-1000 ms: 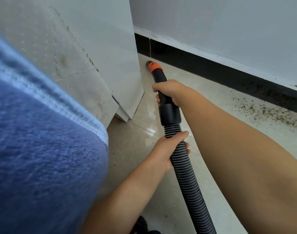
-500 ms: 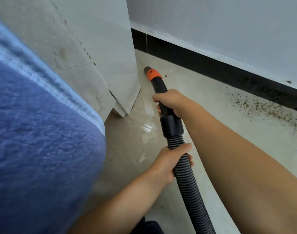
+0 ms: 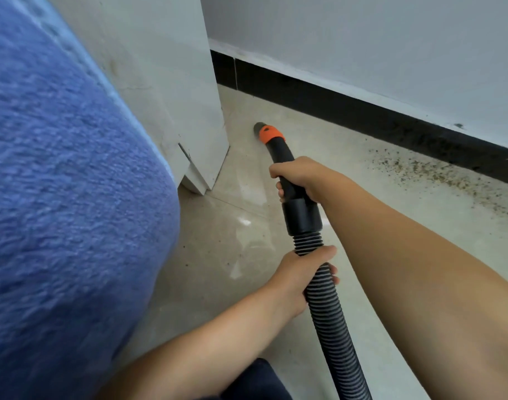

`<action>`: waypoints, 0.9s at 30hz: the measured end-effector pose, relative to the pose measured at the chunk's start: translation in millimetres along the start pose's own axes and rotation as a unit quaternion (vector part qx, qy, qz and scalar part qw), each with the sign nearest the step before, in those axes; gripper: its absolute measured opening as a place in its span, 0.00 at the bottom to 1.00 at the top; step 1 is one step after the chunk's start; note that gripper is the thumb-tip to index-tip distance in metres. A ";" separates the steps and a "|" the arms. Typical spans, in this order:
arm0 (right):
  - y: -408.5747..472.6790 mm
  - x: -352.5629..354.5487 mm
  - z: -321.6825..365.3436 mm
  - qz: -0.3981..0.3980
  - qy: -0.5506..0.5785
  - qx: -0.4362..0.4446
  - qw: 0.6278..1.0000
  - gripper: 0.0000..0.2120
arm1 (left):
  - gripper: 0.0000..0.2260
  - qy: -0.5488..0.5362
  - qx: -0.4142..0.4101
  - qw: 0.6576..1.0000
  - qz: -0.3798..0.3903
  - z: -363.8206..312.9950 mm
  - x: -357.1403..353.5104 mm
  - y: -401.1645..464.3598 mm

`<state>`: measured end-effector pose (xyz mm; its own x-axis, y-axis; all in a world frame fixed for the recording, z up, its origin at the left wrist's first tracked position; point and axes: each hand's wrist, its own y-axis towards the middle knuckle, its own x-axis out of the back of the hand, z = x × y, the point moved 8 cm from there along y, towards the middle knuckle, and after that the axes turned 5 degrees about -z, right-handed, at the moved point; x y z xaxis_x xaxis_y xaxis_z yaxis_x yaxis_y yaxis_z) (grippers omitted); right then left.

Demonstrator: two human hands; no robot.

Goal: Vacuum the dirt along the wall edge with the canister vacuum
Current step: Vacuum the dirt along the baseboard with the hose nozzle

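A black vacuum wand with an orange collar [image 3: 271, 133] ends in a nozzle tip [image 3: 258, 128] on the pale tile floor, close to the corner of a white cabinet. My right hand [image 3: 300, 177] grips the wand just above its black cuff [image 3: 303, 216]. My left hand [image 3: 302, 277] holds the ribbed black hose [image 3: 333, 321] below the cuff. Brown dirt specks [image 3: 437, 174] lie scattered along the black skirting board [image 3: 362, 111], to the right of the nozzle and apart from it. The canister is out of view.
A white cabinet [image 3: 195, 116] stands left of the nozzle, its lower corner chipped. Blue fuzzy fabric [image 3: 59, 212] fills the left side. The grey wall [image 3: 362, 39] rises above the skirting. Bare tile floor [image 3: 227, 255] lies between the hands and the cabinet.
The nozzle has drawn back from the corner by the skirting, toward me along the cabinet side. Both hands kept their grip and moved back with it.
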<state>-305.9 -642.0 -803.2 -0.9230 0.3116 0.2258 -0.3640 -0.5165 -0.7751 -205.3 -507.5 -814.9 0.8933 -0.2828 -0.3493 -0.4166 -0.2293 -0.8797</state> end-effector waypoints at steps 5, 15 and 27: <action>-16.5 39.4 -23.3 -0.031 -0.010 -0.027 0.999 0.08 | 0.07 0.040 0.029 0.996 0.069 23.3 -33.0 -14.1; -65.1 132.0 -101.0 -0.113 0.099 -0.077 0.986 0.09 | 0.07 0.236 0.127 0.955 0.128 74.1 -86.0 -45.2; -115.6 170.5 -198.9 -0.177 0.320 -0.055 0.929 0.07 | 0.11 0.364 0.086 0.916 0.145 121.1 -93.2 -49.5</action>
<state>-396.4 -370.5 -792.5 -0.4723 0.8748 0.1083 -0.5833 -0.2181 -0.7824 -247.5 -357.0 -777.8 0.3736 -0.8694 -0.3233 -0.5295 0.0863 -0.8439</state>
